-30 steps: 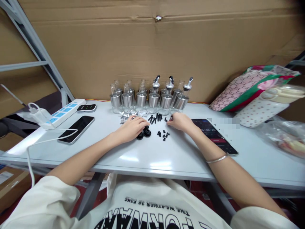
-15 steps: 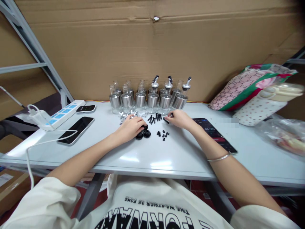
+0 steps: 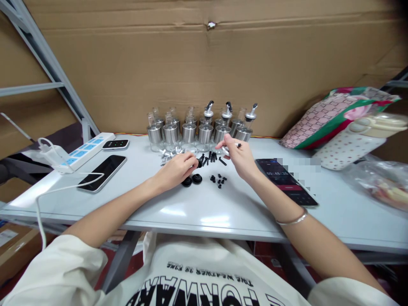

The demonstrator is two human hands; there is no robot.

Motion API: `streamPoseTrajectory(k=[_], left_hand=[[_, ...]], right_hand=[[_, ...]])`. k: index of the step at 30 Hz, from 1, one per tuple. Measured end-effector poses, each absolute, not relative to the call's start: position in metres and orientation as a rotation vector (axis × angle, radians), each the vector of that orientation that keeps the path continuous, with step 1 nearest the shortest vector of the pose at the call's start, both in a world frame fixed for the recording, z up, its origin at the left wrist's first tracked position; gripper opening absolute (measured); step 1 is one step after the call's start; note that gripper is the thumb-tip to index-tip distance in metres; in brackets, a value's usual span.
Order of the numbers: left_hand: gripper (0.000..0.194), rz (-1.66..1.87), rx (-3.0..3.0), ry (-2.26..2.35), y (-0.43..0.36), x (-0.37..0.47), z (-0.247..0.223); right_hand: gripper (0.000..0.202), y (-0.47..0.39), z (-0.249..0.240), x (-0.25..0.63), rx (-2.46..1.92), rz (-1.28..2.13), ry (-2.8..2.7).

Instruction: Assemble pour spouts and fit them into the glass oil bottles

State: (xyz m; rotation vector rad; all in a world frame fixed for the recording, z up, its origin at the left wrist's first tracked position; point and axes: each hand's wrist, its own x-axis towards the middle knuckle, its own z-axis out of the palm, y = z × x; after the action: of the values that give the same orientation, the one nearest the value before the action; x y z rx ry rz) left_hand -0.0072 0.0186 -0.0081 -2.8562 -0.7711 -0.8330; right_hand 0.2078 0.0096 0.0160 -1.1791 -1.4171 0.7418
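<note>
My left hand (image 3: 177, 171) is closed, with its fingertips pinched on a black rubber stopper (image 3: 200, 162) just above the table. Two similar black stoppers (image 3: 196, 179) lie under it. My right hand (image 3: 241, 158) is raised off the table, its fingers closed on a small silver pour spout (image 3: 225, 150) with a black end; the fingers partly cover it. Between the hands lie several black flip levers (image 3: 213, 157) and, closer to me, several tiny black caps (image 3: 219, 179). A pile of silver spout parts (image 3: 166, 156) sits beyond my left hand.
Rows of glass-and-steel oil bottles (image 3: 171, 133) stand at the back; three carry pour spouts. On the left are a phone (image 3: 103, 173), a small device (image 3: 115, 145) and a power strip (image 3: 85, 151). Another phone (image 3: 285, 180), a flask (image 3: 349, 142) and a patterned bag (image 3: 318, 119) are on the right.
My right hand has lifted from beside the black levers and turned upward, with the pour spout now showing in it. My left hand has shifted slightly right and away with a stopper.
</note>
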Motion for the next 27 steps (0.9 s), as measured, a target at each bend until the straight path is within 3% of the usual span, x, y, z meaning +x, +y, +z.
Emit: streamPoseTrajectory(k=[5, 12, 27], left_hand=[[0.013, -0.988, -2.824, -0.668, 0.012, -0.005, -0.003], [0.014, -0.949, -2.864, -0.549, 0.003, -0.001, -0.005], [0.021, -1.22, -2.639, -0.436, 0.0, 0.001, -0.009]], right_hand=[[0.059, 0.012, 0.011, 0.203, -1.034, 1.022, -1.347], [0.056, 0.005, 0.011, 0.195, -0.895, 1.267, -1.321], [0.06, -0.001, 0.006, 0.188, -0.89, 1.174, -1.632]])
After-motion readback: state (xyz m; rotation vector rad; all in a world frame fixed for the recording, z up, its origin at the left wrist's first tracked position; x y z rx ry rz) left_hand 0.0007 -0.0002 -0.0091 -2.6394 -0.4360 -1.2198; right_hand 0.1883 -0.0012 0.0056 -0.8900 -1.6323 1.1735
